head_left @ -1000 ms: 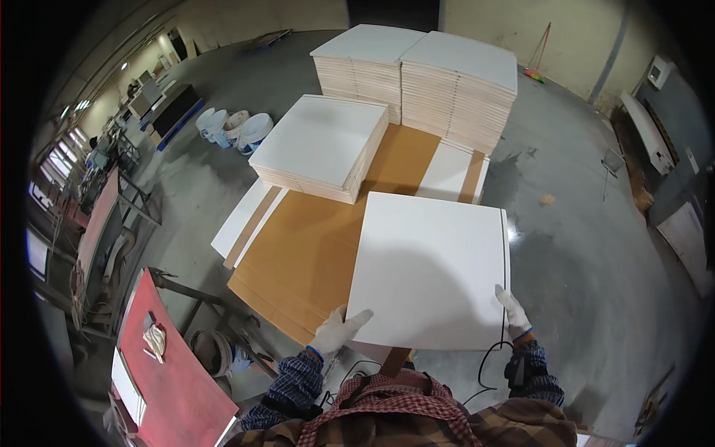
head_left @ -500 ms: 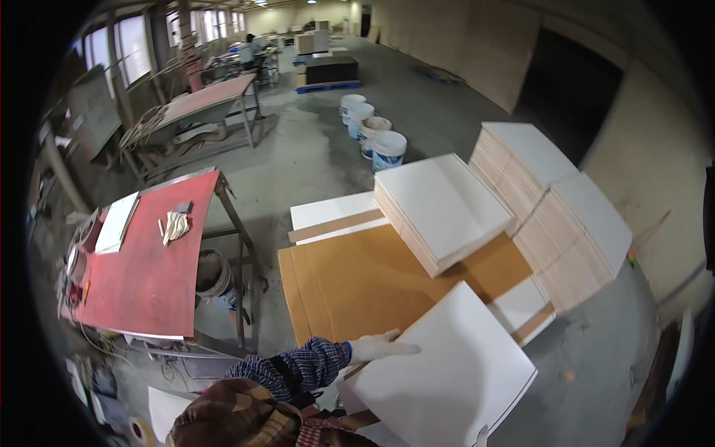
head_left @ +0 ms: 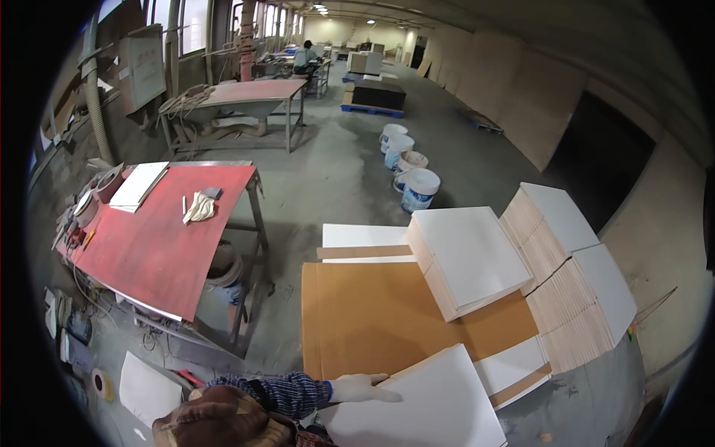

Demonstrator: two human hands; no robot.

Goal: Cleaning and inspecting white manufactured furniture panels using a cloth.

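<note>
At the lower middle, a flat white panel [head_left: 428, 406] reaches out of the bottom of the head view. My left hand [head_left: 365, 388], in a white glove, grips it at its left edge, fingers lying over the top face. The patterned sleeve of that arm comes in from the lower left. Just beyond the panel lies a brown cardboard sheet [head_left: 357, 316]. A stack of white panels [head_left: 469, 253] rests on the cardboard's right part. My right hand is out of view.
Taller white panel stacks [head_left: 570, 313] stand at the right. A red-topped workbench [head_left: 164, 246] on the left holds a cloth [head_left: 199, 208] and thin white sheets [head_left: 140, 185]. White buckets [head_left: 421, 188] line the floor ahead. Far back, a person [head_left: 304, 58] is at a bench.
My view has tilted up and turned slightly left, so the scene sits lower and further right. The held panel is lower in view. Fingertips at its near edge have gone out of sight.
</note>
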